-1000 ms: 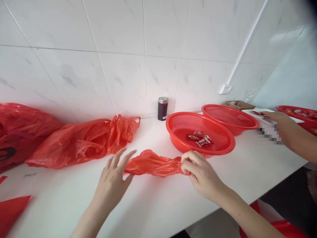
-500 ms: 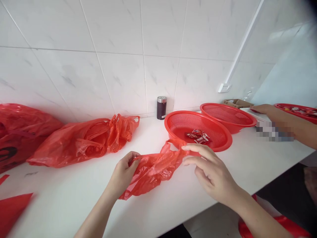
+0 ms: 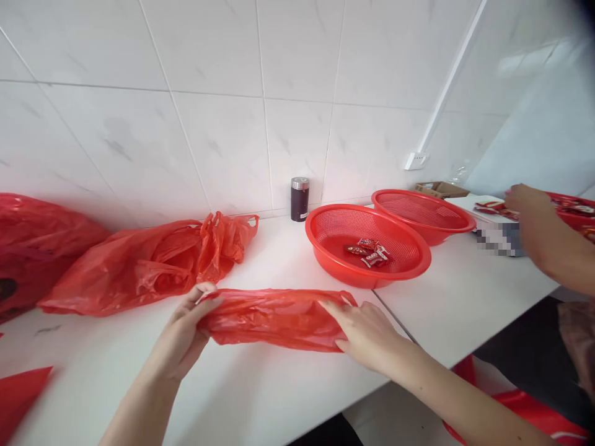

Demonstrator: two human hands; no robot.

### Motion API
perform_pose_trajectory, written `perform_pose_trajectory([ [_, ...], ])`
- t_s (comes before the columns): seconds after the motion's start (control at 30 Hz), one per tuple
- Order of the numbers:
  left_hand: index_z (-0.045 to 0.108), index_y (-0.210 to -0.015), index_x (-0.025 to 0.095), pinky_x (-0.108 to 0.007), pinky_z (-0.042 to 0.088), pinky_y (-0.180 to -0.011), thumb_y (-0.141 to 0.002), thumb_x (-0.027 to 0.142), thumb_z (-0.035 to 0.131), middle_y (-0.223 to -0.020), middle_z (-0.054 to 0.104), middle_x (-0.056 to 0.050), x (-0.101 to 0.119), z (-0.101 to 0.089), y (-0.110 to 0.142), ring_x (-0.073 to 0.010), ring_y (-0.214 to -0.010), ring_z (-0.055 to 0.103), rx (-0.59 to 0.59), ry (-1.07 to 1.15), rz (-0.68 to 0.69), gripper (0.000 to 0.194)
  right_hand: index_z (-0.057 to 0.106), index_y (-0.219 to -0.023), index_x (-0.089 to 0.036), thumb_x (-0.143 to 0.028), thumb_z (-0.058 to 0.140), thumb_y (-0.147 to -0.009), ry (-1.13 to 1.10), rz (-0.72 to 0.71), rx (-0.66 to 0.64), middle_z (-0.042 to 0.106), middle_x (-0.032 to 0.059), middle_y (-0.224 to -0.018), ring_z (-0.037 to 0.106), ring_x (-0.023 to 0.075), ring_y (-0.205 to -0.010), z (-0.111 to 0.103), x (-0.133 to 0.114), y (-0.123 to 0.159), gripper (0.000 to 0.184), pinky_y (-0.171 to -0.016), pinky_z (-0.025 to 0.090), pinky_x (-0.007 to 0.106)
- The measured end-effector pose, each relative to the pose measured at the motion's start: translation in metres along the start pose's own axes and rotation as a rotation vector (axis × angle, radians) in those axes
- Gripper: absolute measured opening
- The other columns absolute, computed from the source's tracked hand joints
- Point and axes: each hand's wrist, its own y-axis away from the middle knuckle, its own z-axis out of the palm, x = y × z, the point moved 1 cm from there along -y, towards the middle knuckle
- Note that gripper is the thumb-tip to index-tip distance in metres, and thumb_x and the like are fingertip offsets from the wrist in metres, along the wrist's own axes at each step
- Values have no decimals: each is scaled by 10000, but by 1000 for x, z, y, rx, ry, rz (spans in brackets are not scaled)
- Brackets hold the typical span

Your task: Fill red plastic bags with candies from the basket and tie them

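Observation:
A thin red plastic bag (image 3: pixel 274 319) is stretched sideways between my two hands, just above the white table. My left hand (image 3: pixel 188 328) pinches its left end between thumb and fingers. At the other end, my right hand (image 3: pixel 367 334) grips the bag, with the index finger lying along its surface and some fingers hidden behind. Just beyond the bag stands a red plastic colander (image 3: pixel 325 248) holding several small wrapped sweets (image 3: pixel 372 253). To the left, near my left hand, lies a heap of crumpled red plastic bags (image 3: pixel 139 263).
A second red colander (image 3: pixel 423 217) stands behind the first. By the wall is a dark flask (image 3: pixel 300 199). At right, a co-worker's arm (image 3: pixel 543 235) reaches over a white surface with wrapped sweets, beside another filled red basket (image 3: pixel 576 210). A larger red bag (image 3: pixel 41 248) lies far left.
The bag, earlier bunched and slanted, is now drawn out lengthwise. My left hand moved left; my right hand went from loosely spread fingers to gripping the bag. The co-worker's arm shifted right.

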Motion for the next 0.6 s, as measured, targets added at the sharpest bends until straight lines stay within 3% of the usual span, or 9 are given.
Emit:
perform_pose_trajectory([
  [0.1, 641, -865, 242, -251, 465, -584, -752, 312, 655, -798, 512, 7, -15, 2, 2, -150, -659, 542, -183, -610, 68, 133, 335, -1448, -177, -214, 628, -748, 12, 65, -87, 709, 104, -910, 657, 281, -799, -7, -3, -4, 759, -637, 404, 324],
  [0.17, 653, -1053, 247, -306, 485, -612, -795, 260, 548, -991, 515, -52, -25, 6, 3, -181, -701, 582, -104, -1074, 193, 278, 365, -1424, -165, -208, 641, -734, 12, 77, -94, 710, 81, -833, 659, 275, -770, -12, -6, -8, 744, -609, 395, 313],
  [0.23, 586, -1191, 236, -328, 484, -586, -805, 169, 434, -1195, 471, -115, -28, 11, 4, -206, -736, 614, 27, -1368, 372, 420, 369, -1417, -170, -230, 665, -731, 18, 72, -26, 700, 57, -773, 655, 266, -726, -18, -8, -8, 750, -593, 392, 306],
  [0.33, 579, -1123, 201, -315, 477, -557, -797, 150, 430, -1421, 325, -159, -16, 14, 11, -241, -855, 629, 275, -1422, 682, 362, 345, -1434, -206, -346, 615, -816, 27, 92, 230, 689, 53, -786, 646, 252, -692, -27, -8, 2, 689, -590, 399, 307],
  [0.4, 591, -1088, 222, -332, 489, -594, -776, 195, 496, -1495, 263, -130, -4, 10, 16, -269, -905, 620, 363, -1353, 771, 327, 332, -1448, -245, -336, 541, -868, 35, 74, 337, 690, 68, -854, 644, 247, -712, -31, -5, 11, 623, -602, 411, 313],
  [0.43, 603, -1094, 243, -351, 498, -634, -759, 205, 519, -1489, 301, -111, 0, 6, 17, -284, -915, 621, 322, -1333, 743, 347, 344, -1445, -265, -291, 544, -857, 27, 38, 311, 693, 69, -876, 644, 245, -722, -31, -2, 15, 621, -611, 421, 316],
  [0.5, 624, -1141, 310, -388, 509, -754, -755, 206, 525, -1407, 451, -65, 1, 0, 18, -306, -959, 624, 92, -1304, 561, 413, 442, -1392, -305, -212, 603, -785, -66, -78, 135, 700, 61, -934, 646, 234, -747, -34, 6, 19, 635, -645, 451, 318],
  [0.57, 629, -1178, 383, -408, 482, -900, -773, 216, 536, -1325, 550, -18, -5, -4, 17, -314, -1060, 605, -168, -1222, 367, 448, 546, -1301, -346, -209, 646, -753, -297, -220, -52, 698, 28, -1021, 651, 207, -814, -42, 20, 19, 574, -709, 483, 303],
  [0.6, 624, -1194, 411, -414, 457, -960, -772, 235, 563, -1320, 563, 0, -8, -5, 17, -318, -1120, 579, -262, -1161, 310, 461, 578, -1262, -358, -246, 645, -775, -436, -273, -78, 685, 11, -1078, 647, 193, -876, -49, 30, 16, 504, -755, 490, 293],
])
